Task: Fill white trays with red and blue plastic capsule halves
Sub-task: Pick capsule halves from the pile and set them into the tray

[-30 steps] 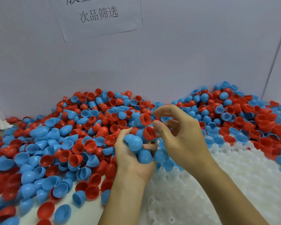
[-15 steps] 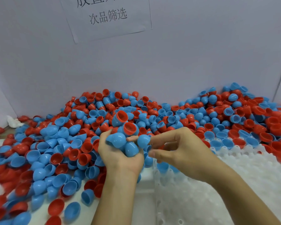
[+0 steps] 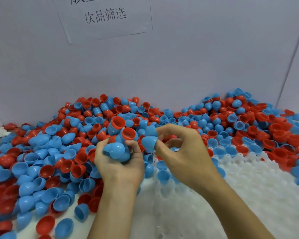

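Left hand [image 3: 118, 163] cups a clutch of capsule halves [image 3: 116, 149], fingers curled round them as a ready stock. Right hand [image 3: 179, 152] pinches one blue half [image 3: 148, 143] between thumb and forefinger, apparently for seating. White tray [image 3: 240, 187] lies just below right fingers; loose pile [image 3: 59, 144] left.

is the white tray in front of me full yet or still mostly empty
Mostly empty. The white tray shows bare sockets across most of its surface; only a few blue halves sit along its far edge, near the right hand.
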Demonstrator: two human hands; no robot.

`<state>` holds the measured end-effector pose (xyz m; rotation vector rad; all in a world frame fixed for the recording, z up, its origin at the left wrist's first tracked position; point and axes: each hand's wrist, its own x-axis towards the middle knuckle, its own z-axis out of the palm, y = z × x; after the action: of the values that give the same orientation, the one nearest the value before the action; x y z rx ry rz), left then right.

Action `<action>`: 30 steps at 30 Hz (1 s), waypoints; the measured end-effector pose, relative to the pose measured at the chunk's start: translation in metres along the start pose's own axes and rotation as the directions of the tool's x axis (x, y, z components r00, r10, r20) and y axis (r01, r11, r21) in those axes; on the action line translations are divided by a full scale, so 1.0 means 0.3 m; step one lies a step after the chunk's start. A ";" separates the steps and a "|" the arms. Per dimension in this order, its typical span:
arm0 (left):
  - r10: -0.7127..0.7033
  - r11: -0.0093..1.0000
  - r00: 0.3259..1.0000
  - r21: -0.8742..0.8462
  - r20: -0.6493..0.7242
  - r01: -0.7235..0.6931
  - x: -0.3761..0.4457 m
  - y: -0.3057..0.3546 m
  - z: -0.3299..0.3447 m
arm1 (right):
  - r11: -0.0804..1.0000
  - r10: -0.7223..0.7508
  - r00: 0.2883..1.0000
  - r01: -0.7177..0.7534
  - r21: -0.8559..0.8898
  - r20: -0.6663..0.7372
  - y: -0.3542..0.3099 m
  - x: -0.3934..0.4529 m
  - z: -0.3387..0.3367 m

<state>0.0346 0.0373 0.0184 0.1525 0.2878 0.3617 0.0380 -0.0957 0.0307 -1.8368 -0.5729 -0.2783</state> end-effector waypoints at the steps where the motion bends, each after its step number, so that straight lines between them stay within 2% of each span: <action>1: -0.011 0.999 1.000 -0.038 0.000 0.011 -0.001 0.004 0.002 | 0.999 0.032 0.999 -0.031 -0.010 0.023 0.001 0.008 -0.046; 3: -0.032 0.998 0.999 -0.053 0.004 0.032 -0.004 0.005 0.004 | 0.988 0.095 0.995 -0.092 -0.125 0.020 0.014 0.021 -0.163; 5: -0.044 0.999 0.999 -0.032 -0.003 0.043 -0.006 0.000 0.002 | 0.930 0.170 0.985 -0.171 -0.325 -0.033 0.041 0.022 -0.292; 7: -0.054 0.999 0.999 -0.004 0.001 0.054 -0.008 -0.007 0.001 | 0.791 0.310 0.949 -0.287 -0.540 -0.051 0.080 0.010 -0.396; 9: -0.059 0.998 0.998 0.016 0.008 0.059 -0.008 -0.012 0.001 | 0.626 0.471 0.881 -0.365 -0.689 -0.039 0.129 -0.001 -0.442; 12: -0.078 0.996 0.997 0.037 -0.008 0.078 -0.011 -0.021 0.004 | 0.496 0.614 0.789 -0.375 -0.783 0.011 0.199 -0.001 -0.411; 14: -0.098 0.994 0.995 0.041 -0.017 0.099 -0.017 -0.026 0.009 | 0.476 0.616 0.787 -0.362 -0.802 0.010 0.225 0.007 -0.384; 19: -0.123 0.990 0.992 0.062 -0.030 0.125 -0.032 -0.038 0.018 | 0.495 0.610 0.791 -0.334 -0.802 0.047 0.204 0.003 -0.412; 21: -0.133 0.988 0.991 0.079 -0.032 0.135 -0.037 -0.043 0.023 | 0.577 0.459 0.888 -0.282 -0.767 0.019 0.169 0.006 -0.408; 23: -0.140 0.984 0.989 0.105 -0.039 0.143 -0.038 -0.050 0.025 | 0.754 0.197 0.980 -0.162 -0.637 -0.016 0.123 0.017 -0.361; 25: -0.145 0.976 0.989 0.158 -0.030 0.148 -0.039 -0.057 0.024 | 0.912 0.023 0.999 -0.033 -0.409 -0.030 0.061 0.026 -0.267; 27: -0.165 0.961 0.986 0.224 -0.007 0.162 -0.039 -0.064 0.024 | 0.974 -0.064 0.996 0.050 -0.220 -0.057 0.019 0.027 -0.163; 30: -0.254 0.908 0.965 0.356 0.056 0.219 -0.045 -0.072 0.027 | 0.993 -0.100 0.987 0.092 -0.070 -0.124 0.004 0.024 -0.067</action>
<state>0.0319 0.0114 0.0251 0.4790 0.2648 0.0568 0.0465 -0.1130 0.0398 -1.8405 -0.5698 -0.4800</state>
